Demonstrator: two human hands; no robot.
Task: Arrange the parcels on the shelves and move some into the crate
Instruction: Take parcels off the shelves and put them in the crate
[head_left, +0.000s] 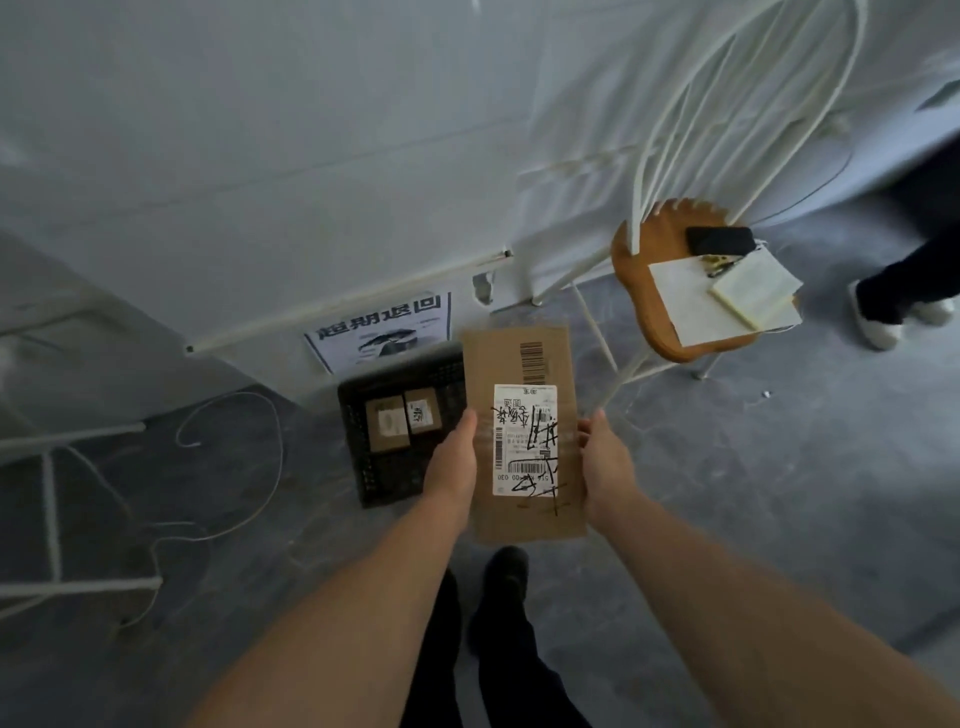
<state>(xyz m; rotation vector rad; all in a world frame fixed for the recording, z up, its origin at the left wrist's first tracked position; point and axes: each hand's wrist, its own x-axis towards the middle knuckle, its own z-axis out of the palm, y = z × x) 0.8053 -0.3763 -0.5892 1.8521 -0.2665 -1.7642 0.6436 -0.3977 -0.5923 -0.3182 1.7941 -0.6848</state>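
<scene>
**While two hands grip it, a flat parcel (514, 358) hangs over the crate (349, 415)**

Where the crate stands on the floor by the wall, two small boxes (387, 423) lie inside it. The left hand (452, 462) clasps the flat parcel's left edge, thumb on top; the right hand (605, 462) clasps its right edge likewise. Further right stands a wooden-seated chair (631, 260).

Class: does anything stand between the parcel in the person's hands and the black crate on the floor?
Nothing visible does. The cardboard parcel is held over the right side of the open crate; two small parcels lie inside.
</scene>
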